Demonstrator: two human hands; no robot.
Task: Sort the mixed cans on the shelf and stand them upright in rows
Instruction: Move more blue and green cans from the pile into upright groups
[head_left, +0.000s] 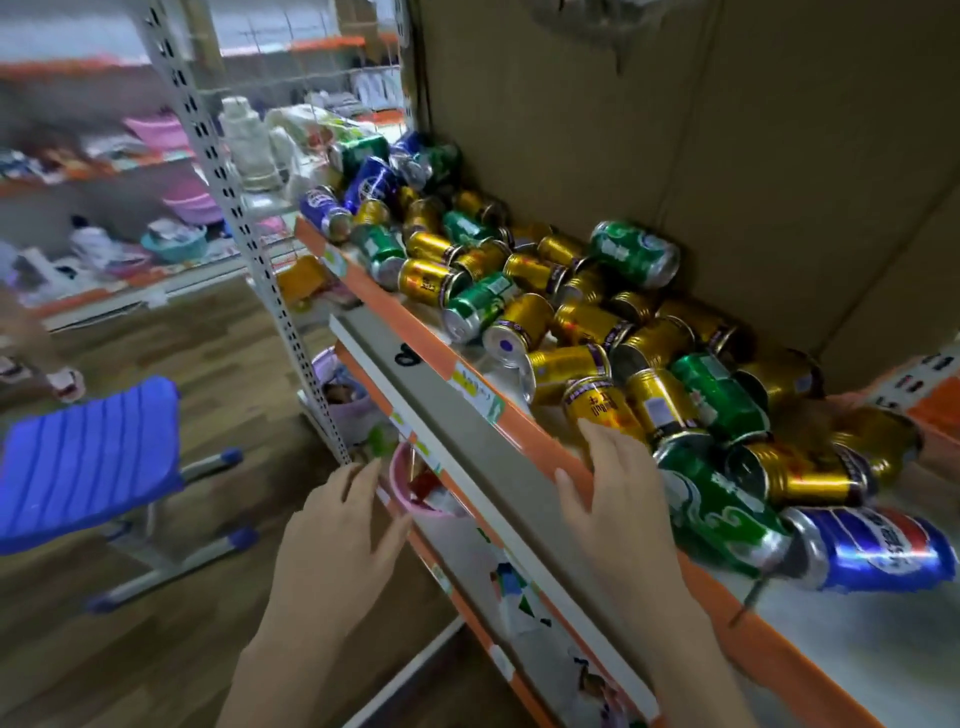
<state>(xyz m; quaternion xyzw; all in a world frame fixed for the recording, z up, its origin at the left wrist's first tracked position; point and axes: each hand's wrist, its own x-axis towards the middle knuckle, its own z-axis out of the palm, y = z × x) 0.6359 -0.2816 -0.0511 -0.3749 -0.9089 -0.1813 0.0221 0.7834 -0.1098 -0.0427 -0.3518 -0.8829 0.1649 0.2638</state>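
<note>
Cans: gold, green and blue cans (597, 332) lie jumbled on their sides along the shelf (467, 387), from 11 o'clock to 4 o'clock; none upright.
Right hand: right hand (618, 499) spread flat, empty, at the shelf's orange lip beside a gold can (602, 410).
Left hand: left hand (337, 540) relaxed, empty, below the shelf at 7 o'clock.
Risk: pulling one can may set its neighbours rolling; the green can (722, 509) and blue can (878, 548) near the lip could drop.

Two bare forearms enter from the near edge, with no sleeves, gloves, rings, watch or bracelets showing. The left hand (340, 525) and right hand (618, 499) have slim fingers with short, plain, unpainted nails.
</note>
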